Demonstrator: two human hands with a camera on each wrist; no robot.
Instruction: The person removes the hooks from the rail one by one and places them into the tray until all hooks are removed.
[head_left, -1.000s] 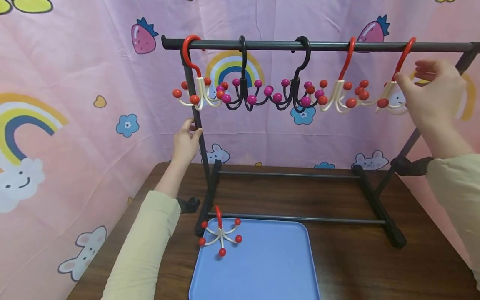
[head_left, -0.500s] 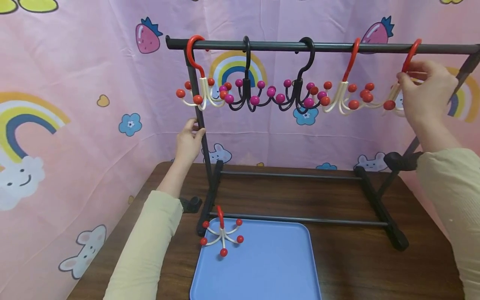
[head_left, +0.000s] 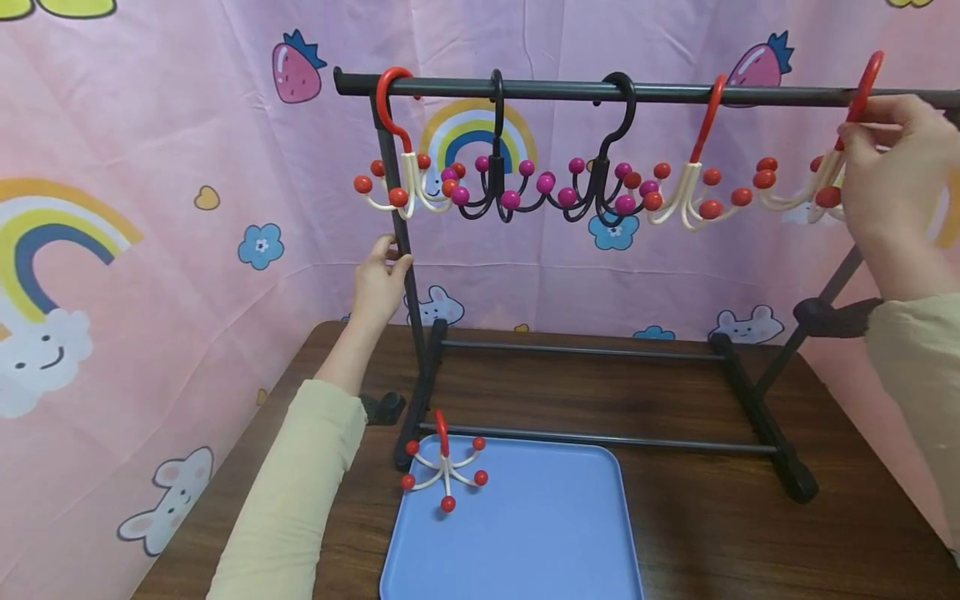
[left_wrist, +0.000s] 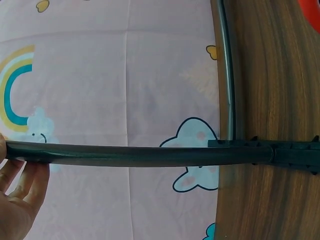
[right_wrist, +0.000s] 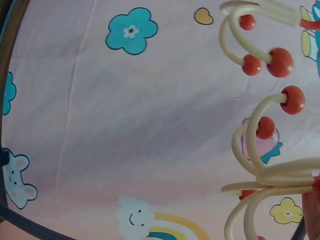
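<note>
My right hand (head_left: 903, 187) pinches the red hook of the rightmost multi-arm hook hanger (head_left: 864, 87), whose cream arms (right_wrist: 285, 180) end in red balls. The top of that hook stands above the black rack's rail (head_left: 555, 89). Low on the left, my left hand (head_left: 378, 287) holds the rack's left post (left_wrist: 135, 155) between thumb and fingers. Along the rail hang a red and cream hanger (head_left: 407, 171), two black hangers (head_left: 496, 171) (head_left: 598, 175) with magenta balls, and another red and cream hanger (head_left: 686, 187).
One more red and cream hanger (head_left: 445, 467) lies at the far left corner of a blue tray (head_left: 540, 517). The tray sits on a brown wooden table (head_left: 712, 533), before the rack's lower crossbar (head_left: 600, 437). A patterned pink cloth (head_left: 172, 333) encloses the back and sides.
My right hand has closed its fingers on the rightmost hanger's hook and moved it right and slightly up along the rail. The left hand keeps its hold on the post.
</note>
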